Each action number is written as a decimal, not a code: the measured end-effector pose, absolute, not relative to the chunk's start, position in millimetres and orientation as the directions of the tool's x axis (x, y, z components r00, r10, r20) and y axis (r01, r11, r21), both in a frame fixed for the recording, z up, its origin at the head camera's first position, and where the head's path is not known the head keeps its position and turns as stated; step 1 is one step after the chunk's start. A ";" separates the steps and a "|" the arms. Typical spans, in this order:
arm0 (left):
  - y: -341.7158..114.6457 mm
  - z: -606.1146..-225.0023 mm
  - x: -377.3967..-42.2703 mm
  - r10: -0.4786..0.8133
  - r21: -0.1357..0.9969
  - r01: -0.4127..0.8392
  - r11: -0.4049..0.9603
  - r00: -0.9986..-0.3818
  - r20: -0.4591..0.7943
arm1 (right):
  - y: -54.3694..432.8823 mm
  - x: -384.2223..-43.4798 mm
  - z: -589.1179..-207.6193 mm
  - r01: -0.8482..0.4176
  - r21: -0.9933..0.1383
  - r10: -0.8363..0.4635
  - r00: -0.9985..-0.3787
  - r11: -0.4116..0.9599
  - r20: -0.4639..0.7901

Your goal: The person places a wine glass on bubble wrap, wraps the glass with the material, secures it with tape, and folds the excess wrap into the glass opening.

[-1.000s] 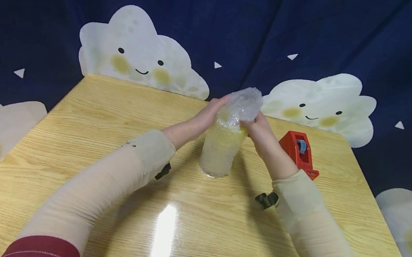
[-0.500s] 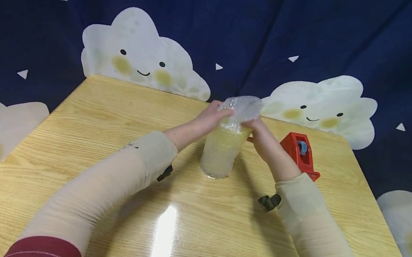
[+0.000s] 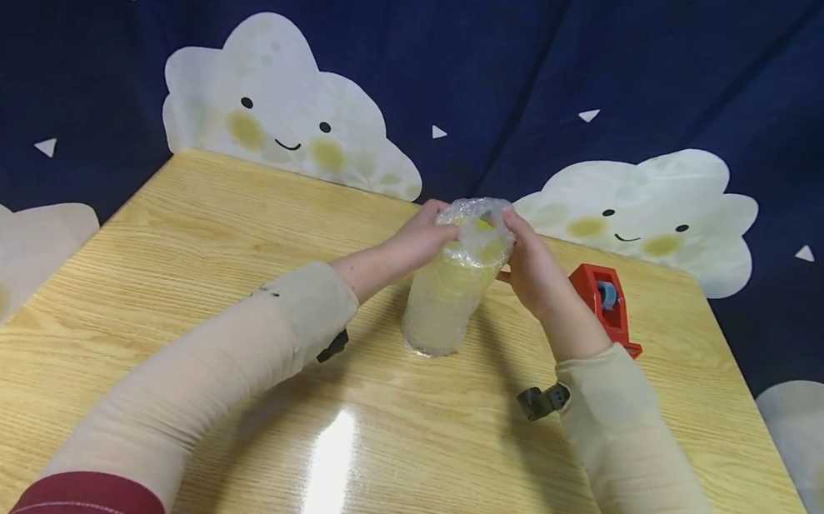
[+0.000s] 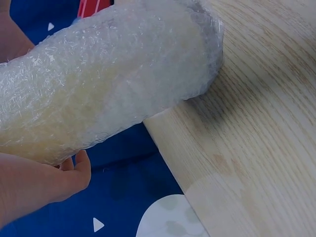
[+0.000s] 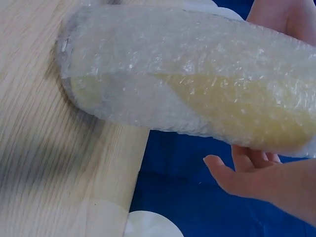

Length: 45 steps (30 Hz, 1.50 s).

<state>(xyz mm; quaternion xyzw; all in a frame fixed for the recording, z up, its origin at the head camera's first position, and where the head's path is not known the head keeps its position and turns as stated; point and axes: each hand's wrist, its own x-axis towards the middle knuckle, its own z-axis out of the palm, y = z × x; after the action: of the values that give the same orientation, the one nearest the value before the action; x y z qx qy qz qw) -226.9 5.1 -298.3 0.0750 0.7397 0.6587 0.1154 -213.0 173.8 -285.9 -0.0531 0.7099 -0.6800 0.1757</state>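
Note:
A tall cylinder in clear bubble wrap [image 3: 440,310], with something yellow showing through it, stands on the wooden table. What the wrapped thing is cannot be made out. My left hand [image 3: 414,240] holds the wrap at the upper left, its thumb lying over the top edge. On the other side my right hand [image 3: 537,274] grips the upper right, thumb on the rim of the wrap. Yellow shows through the loose top. The left wrist view has the left hand [image 4: 47,185] curled under the wrap; the right wrist view shows the right hand's [image 5: 261,175] fingers against it.
A red tape dispenser [image 3: 604,298] with a blue roll stands right of the right hand. The wooden table [image 3: 250,215] ends at a dark blue curtain [image 3: 480,38] with white clouds. Dark wrist cameras [image 3: 543,401] hang under both sleeves.
The top of the bubble wrap, which stuck up and leaned right, is lower and spread, showing yellow inside. My right thumb has come up onto the rim; the left hand has shifted slightly.

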 end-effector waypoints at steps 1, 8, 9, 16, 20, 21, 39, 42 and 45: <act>5.1 -298.3 -226.7 0.262 0.991 -0.043 0.124 -0.962 -0.075 | 173.0 -213.3 -285.8 0.163 -0.983 -0.310 -0.934 0.078 -0.180; 6.1 -300.5 -227.3 0.284 0.988 -0.004 0.152 -0.958 -0.048 | 167.5 -212.2 -286.2 0.152 -0.977 -0.263 -0.946 0.151 -0.188; 6.0 -300.8 -227.7 0.301 0.990 0.004 0.140 -0.953 -0.039 | 167.1 -212.3 -286.3 0.147 -0.974 -0.254 -0.949 0.170 -0.188; 5.1 -300.0 -227.8 0.331 0.994 -0.028 0.106 -0.941 -0.062 | 161.9 -213.5 -285.2 0.128 -0.955 -0.180 -0.967 0.269 -0.180; 5.7 -298.5 -225.7 0.295 0.985 -0.088 0.146 -0.947 -0.128 | 159.7 -213.4 -284.5 0.136 -0.942 -0.141 -0.972 0.307 -0.186; 5.8 -298.0 -225.4 0.293 0.985 -0.087 0.150 -0.948 -0.128 | 159.8 -213.5 -284.3 0.136 -0.940 -0.140 -0.972 0.314 -0.188; 6.4 -292.2 -223.6 0.275 0.973 -0.116 0.198 -0.947 -0.169 | 168.5 -214.5 -286.0 0.232 -0.967 -0.225 -0.942 0.103 -0.250; 7.4 -291.3 -223.5 0.268 0.974 -0.115 0.194 -0.949 -0.165 | 168.8 -215.9 -287.5 0.224 -0.967 -0.230 -0.941 0.124 -0.248; 7.9 -291.0 -223.3 0.259 0.973 -0.115 0.201 -0.952 -0.166 | 167.2 -216.7 -288.5 0.209 -0.965 -0.208 -0.948 0.160 -0.240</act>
<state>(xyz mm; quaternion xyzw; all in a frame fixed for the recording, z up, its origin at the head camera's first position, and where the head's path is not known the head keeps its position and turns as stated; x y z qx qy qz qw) -223.3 7.9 -291.0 0.0475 0.7607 0.6302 0.1482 -216.7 167.2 -288.5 0.0002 0.7443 -0.6481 0.1611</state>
